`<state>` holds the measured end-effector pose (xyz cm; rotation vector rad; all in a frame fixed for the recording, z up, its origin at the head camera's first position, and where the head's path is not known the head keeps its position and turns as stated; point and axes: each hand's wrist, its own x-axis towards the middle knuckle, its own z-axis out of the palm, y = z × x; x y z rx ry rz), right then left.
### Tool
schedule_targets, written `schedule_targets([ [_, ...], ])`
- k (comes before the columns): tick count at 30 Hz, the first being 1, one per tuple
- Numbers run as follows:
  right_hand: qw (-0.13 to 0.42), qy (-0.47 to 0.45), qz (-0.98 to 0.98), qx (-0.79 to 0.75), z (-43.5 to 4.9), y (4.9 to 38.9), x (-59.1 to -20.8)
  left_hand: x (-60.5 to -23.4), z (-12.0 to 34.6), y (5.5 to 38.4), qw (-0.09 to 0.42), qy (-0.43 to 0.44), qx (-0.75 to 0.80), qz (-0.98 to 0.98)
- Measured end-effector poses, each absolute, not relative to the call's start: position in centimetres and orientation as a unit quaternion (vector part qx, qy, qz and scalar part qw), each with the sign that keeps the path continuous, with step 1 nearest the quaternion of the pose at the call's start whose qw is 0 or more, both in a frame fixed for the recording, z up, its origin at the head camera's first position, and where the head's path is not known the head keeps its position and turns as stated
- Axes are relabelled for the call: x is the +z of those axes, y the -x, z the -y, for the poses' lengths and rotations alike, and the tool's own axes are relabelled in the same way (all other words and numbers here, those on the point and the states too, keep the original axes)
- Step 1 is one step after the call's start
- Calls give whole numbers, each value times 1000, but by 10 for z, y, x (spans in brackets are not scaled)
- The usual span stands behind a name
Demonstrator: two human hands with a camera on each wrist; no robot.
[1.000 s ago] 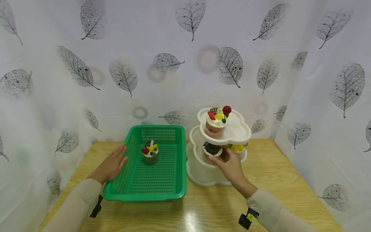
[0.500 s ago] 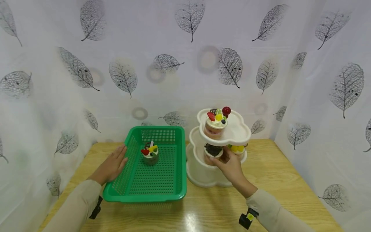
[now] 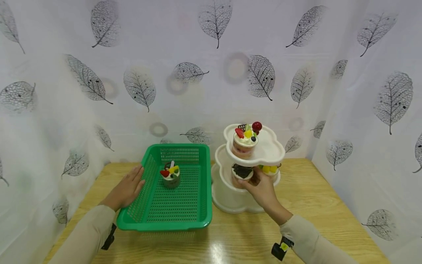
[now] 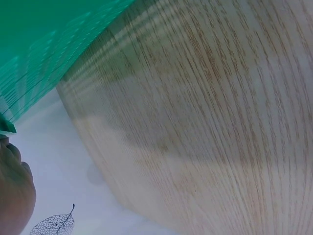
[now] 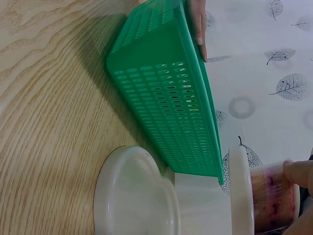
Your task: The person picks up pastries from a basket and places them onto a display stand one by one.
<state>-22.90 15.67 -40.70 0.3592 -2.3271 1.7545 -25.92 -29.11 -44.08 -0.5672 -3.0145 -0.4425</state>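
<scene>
My right hand (image 3: 263, 190) grips a dessert cup with dark chocolate-like topping (image 3: 242, 171) on the middle tier of a white three-tier stand (image 3: 271, 146). Thumb and fingers lie on the cup's side; in the right wrist view this cup (image 5: 271, 198) shows pinkish layers and sits right at the tier's surface. My left hand (image 3: 125, 189) rests with straight fingers on the left rim of a green plastic basket (image 3: 165, 224). Inside the basket stands a fruit-topped dessert cup (image 3: 171, 178). Only part of the left hand (image 4: 14, 191) appears in the left wrist view.
On the top tier stands a fruit-topped cup (image 3: 244, 145) with a red cherry. A yellow-topped cup (image 3: 271, 170) is partly hidden behind the right hand. The bottom tier (image 3: 230, 207) extends close beside the basket. A leaf-print curtain (image 3: 184, 102) hangs behind the wooden table (image 3: 296, 212).
The chocolate-topped cup has shifted very slightly right on the middle tier within the right hand's grip. Both hands otherwise stay in place.
</scene>
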Motion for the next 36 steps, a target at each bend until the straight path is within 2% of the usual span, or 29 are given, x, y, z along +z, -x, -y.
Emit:
schedule_targets([
  [10,112,-134,794,582,-159,221,-408,-441,293,259,23,185,-147,971],
  [14,104,-116,816,557,-163,205,-404,-441,293,259,23,184,-145,972],
  [19,119,-98,837,525,-167,179,-398,-441,292,260,20,187,-146,971],
  [24,127,-150,825,530,-156,166,-396,-438,292,258,26,188,-151,970],
  [30,102,-209,810,538,-125,177,-387,-439,293,260,24,193,-156,968],
  [36,51,-243,815,524,-90,209,-367,-438,293,260,16,195,-162,967],
])
